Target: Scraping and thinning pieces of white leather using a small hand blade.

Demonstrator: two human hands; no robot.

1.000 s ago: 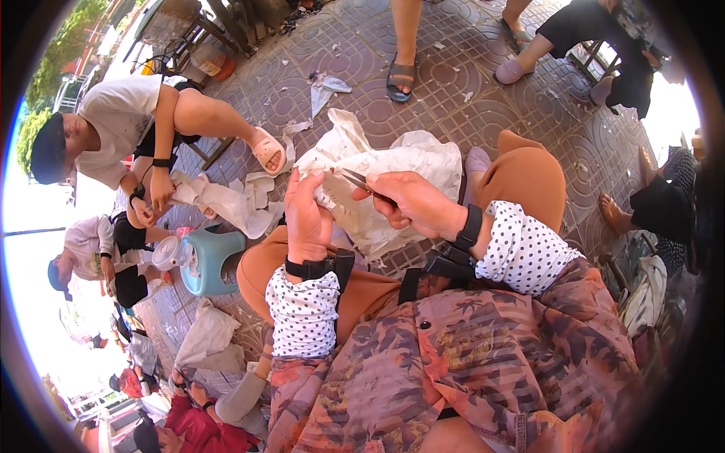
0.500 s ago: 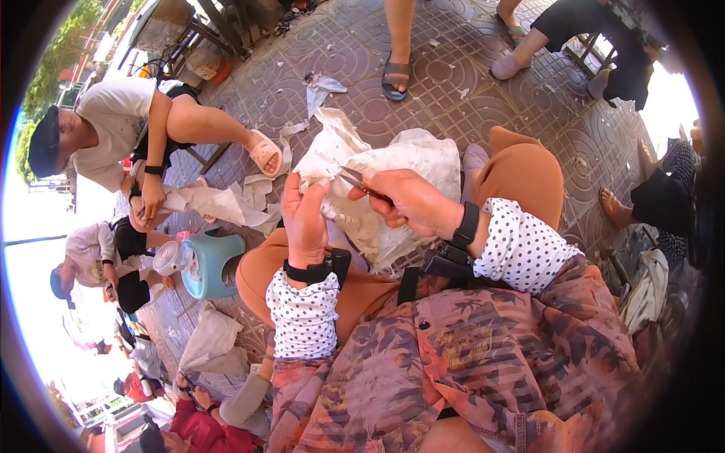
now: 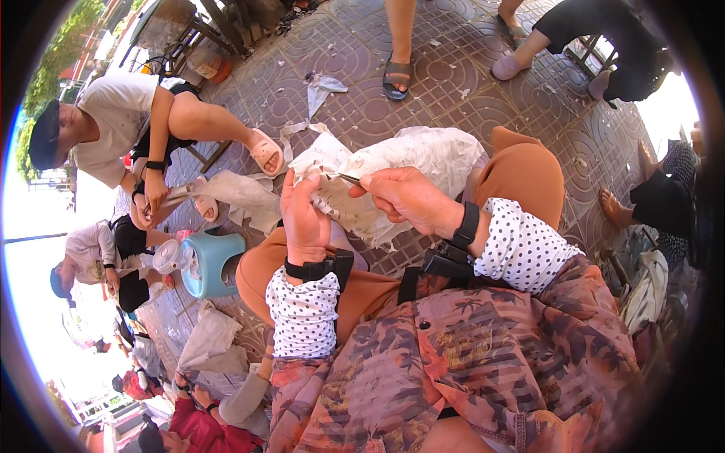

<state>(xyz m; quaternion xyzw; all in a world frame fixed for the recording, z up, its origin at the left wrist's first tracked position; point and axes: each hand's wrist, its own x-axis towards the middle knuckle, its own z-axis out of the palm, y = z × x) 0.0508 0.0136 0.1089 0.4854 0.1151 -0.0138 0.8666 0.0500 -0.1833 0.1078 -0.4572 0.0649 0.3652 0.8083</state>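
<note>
I sit outdoors on a sunlit patterned brick pavement (image 3: 453,83), a street-side work spot: beyond my hands people crouch on low stools (image 3: 208,155), white scraps (image 3: 321,87) litter the ground, trees (image 3: 57,72) to my far left.

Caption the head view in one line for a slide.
Seated person's left hand grips white crumpled sheeting while right hand holds a thin metal tool against it.

L hand (image 3: 303,219) raised, R hand (image 3: 408,198) pinching – fingers closed
</note>
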